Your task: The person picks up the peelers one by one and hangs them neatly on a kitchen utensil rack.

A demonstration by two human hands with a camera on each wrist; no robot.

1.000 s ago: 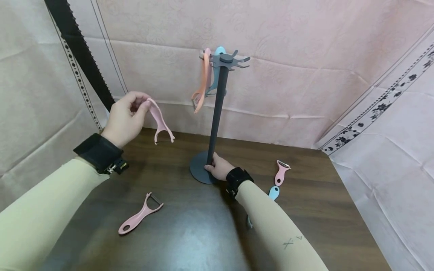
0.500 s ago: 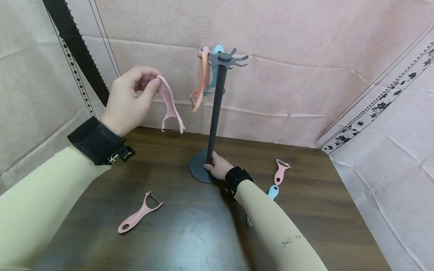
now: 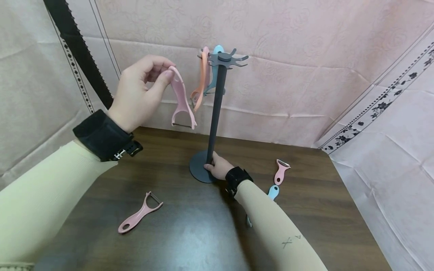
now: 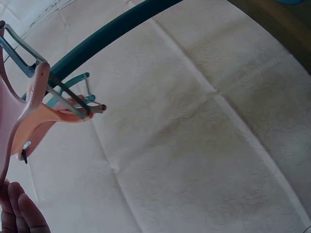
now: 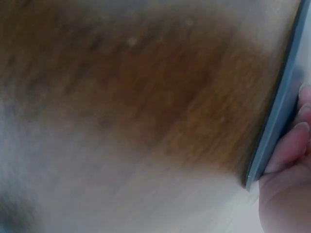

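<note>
My left hand [image 3: 144,88] pinches a pink peeler [image 3: 182,98] by its handle end, the blade end hanging down, just left of the peelers on the stand. The dark grey stand [image 3: 217,113] rises from a round base [image 3: 198,168] and has a ring of hooks [image 3: 226,58] on top. An orange peeler [image 3: 202,81], another pink one behind it and a blue peeler [image 3: 214,77] hang on its left side. My right hand [image 3: 219,167] grips the foot of the pole; in the right wrist view its fingers [image 5: 291,145] lie over the base's edge.
A pink peeler [image 3: 139,216] lies at the table's front left. Another, smaller pink peeler [image 3: 280,173] lies at the right, beside a blue peeler [image 3: 273,192] partly hidden under my right forearm. Patterned cloth [image 3: 288,75] hangs behind the wooden table [image 3: 305,210].
My left hand has moved up and to the right with the pink peeler, closer to the stand's hooks. My right hand stays at the foot of the pole.
</note>
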